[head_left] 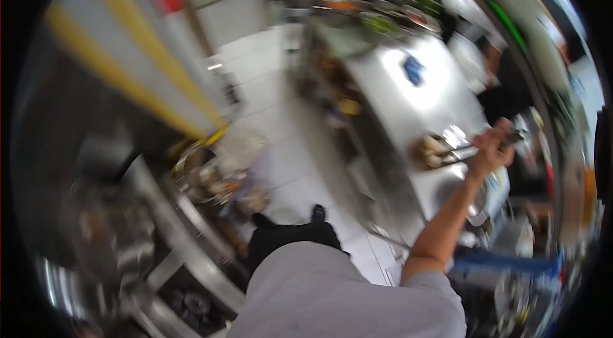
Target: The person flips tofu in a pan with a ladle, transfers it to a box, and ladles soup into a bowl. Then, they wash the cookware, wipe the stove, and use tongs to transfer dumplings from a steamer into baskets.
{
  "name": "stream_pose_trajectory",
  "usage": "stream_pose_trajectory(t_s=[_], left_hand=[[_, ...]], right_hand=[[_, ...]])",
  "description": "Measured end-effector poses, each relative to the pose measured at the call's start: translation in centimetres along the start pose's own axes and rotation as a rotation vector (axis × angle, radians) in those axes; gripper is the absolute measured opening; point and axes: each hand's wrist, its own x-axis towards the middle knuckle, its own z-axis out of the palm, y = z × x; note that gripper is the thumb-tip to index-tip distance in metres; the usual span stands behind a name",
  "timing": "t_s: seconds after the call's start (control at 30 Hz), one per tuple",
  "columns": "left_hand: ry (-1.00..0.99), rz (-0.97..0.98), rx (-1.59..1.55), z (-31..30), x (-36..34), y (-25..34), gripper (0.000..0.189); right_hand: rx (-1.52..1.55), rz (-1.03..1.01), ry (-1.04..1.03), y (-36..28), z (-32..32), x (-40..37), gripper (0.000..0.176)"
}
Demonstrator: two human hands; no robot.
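Note:
My right hand (493, 148) reaches out over the right side of the steel worktable (389, 102), its fingers wrapped round a long, thin metal utensil (458, 158). Motion blur hides the exact kind of utensil. Its far end runs left to a brown container (424, 151) with pale pieces in it, and overlaps that container in this view. A round metal dish (477, 210) lies just below my forearm. My left hand is out of view.
Bowls of food, one with greens (380, 22), crowd the table's far end. A blue cloth (414, 70) lies on the steel top. Another person's arm (495, 60) shows across the table. On the left are a stove burner (191, 300) and a metal pot (198, 169) near the tiled floor (274, 140).

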Motion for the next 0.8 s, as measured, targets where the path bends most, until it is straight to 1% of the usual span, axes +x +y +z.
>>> stream_pose_trajectory(t_s=[0.03,0.07,0.1,0.13,0.17,0.2,0.23,0.27,0.3,0.33,0.37,0.4,0.43,0.47,0.53,0.6,0.7,0.77,0.8], left_hand=[[-0.084,0.021,0.027,2.6,1.7,-8.7,0.05],[-0.009,-0.149,0.211,0.6,-0.5,-4.0,0.043],[-0.027,-0.214,-0.111,0.6,-1.6,-5.7,0.039],[-0.001,-0.233,-0.258,1.5,-2.3,-9.4,0.038],[0.071,-0.218,-0.321,1.0,-3.6,-8.2,0.037],[0.024,-0.282,-0.463,-0.3,-3.5,-0.8,0.034],[0.075,-0.314,-0.565,-0.5,-3.9,-0.2,0.035],[0.125,-0.33,-0.691,0.1,-4.6,-0.6,0.036],[0.143,-0.362,-0.682,0.1,-5.0,-0.8,0.036],[0.157,-0.389,-0.678,0.1,-5.3,-0.6,0.037],[0.158,-0.416,-0.659,-0.5,-5.4,0.6,0.036],[0.164,-0.42,-0.713,-0.8,-5.7,1.3,0.035],[0.174,-0.441,-0.721,-1.1,-5.7,2.5,0.035],[0.185,-0.463,-0.725,-1.4,-5.8,3.4,0.034],[0.219,-0.488,-0.709,-1.8,-6.1,4.5,0.032],[0.209,-0.525,-0.726,-2.8,-6.1,6.1,0.028],[0.236,-0.519,-0.709,-3.5,-6.4,7.4,0.025],[0.221,-0.547,-0.745,-3.7,-6.7,7.1,0.026],[0.223,-0.549,-0.728,-3.6,-6.8,6.7,0.027]], right_hand=[[0.079,0.073,-0.061,-2.4,4.3,-2.0,0.028],[0.165,0.141,-0.132,-4.7,8.9,-3.9,0.031],[0.344,0.255,-0.241,-7.5,13.5,-6.3,0.033],[0.504,0.369,-0.357,-10.4,18.0,-8.7,0.04],[0.636,0.401,-0.416,-14.7,22.7,-11.9,0.044],[0.736,0.428,-0.456,-19.0,27.1,-15.0,0.048],[0.876,0.54,-0.6,-21.2,30.8,-18.0,0.048],[0.841,0.684,-0.579,-27.8,33.4,-21.3,0.049],[0.983,0.687,-0.649,-31.8,36.0,-24.4,0.047],[0.874,0.597,-0.718,-34.8,38.4,-27.5,0.045],[0.991,0.492,-0.799,-37.4,41.1,-31.0,0.043],[1.313,0.543,-0.954,-40.2,43.7,-34.2,0.044],[1.416,0.4,-1.034,-42.9,46.3,-37.6,0.042],[1.337,0.501,-1.085,-46.8,47.3,-40.7,0.038],[1.398,0.509,-1.228,-50.3,50.6,-47.6,0.034],[1.363,0.436,-1.337,-52.2,53.4,-53.1,0.036],[1.351,0.38,-1.376,-54.6,54.5,-57.1,0.039],[1.286,0.232,-1.359,-54.5,56.7,-61.2,0.04],[1.247,0.166,-1.34,-54.8,56.8,-61.8,0.04]])
